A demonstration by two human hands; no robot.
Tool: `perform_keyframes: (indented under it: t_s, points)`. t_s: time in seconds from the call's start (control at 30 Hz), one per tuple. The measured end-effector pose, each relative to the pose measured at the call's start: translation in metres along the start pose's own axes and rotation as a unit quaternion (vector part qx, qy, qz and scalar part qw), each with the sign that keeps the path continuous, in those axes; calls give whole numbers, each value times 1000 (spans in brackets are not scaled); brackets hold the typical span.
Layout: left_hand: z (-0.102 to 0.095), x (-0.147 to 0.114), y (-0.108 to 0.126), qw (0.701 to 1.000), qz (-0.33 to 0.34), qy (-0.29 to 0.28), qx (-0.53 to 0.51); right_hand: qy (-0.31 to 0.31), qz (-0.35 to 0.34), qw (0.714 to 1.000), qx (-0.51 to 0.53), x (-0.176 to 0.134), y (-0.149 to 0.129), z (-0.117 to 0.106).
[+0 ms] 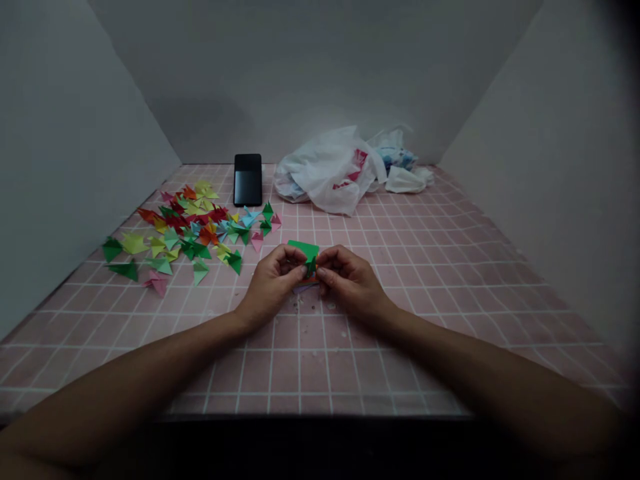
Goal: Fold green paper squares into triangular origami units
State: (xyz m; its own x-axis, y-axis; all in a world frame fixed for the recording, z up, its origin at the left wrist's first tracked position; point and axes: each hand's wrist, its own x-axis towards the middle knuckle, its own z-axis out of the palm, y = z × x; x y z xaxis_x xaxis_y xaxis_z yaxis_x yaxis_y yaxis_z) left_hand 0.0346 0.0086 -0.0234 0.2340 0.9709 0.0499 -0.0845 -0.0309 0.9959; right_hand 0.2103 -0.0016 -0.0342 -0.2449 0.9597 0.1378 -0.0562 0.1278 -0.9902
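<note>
Near the middle of the table, my left hand point(278, 275) and my right hand point(351, 279) face each other with thumbs and fingers pinched together. Between their fingertips is a small green folded paper point(311, 265), partly covered by the fingers. Just behind and below it shows a flat bright green paper sheet point(303, 249), with orange and pale purple paper edges peeking out under the hands. Off to the left of my left hand spreads a pile of small folded paper cranes point(195, 227) in red, yellow, green, blue, pink and orange.
A black phone point(248, 180) lies at the back, behind the cranes. To its right rests a crumpled white plastic bag point(330, 170) with red print, beside a smaller bag point(397, 160) with blue. Pale walls enclose the pink checked tablecloth point(450, 267) on three sides.
</note>
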Motion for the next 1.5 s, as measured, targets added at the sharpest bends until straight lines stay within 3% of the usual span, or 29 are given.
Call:
perform_keyframes:
  t_s: [0.4,0.67,0.73,0.83,0.93,1.27,1.5]
  points:
    - [1,-1,1,999,-23,-11,-43,8,0,999,-48,-2,-2,-1]
    - [0,2,-1,996,-35,-9,-76,11,-89,986,-141,0,-3,-5]
    - [-1,4,-1,994,-40,-3,-98,-3,-153,970,-190,0,-4,-7]
    - [-3,6,0,989,-62,-3,-135,-52,-239,922,-300,0,-7,-12]
    - [-4,6,2,984,-77,-17,-157,-93,-249,892,-366,0,-11,-15]
    - [-12,11,0,997,37,-51,-46,-35,-243,931,-272,1,-10,-15]
    - [-11,11,3,998,34,-53,-21,-85,-253,921,-284,1,-12,-15]
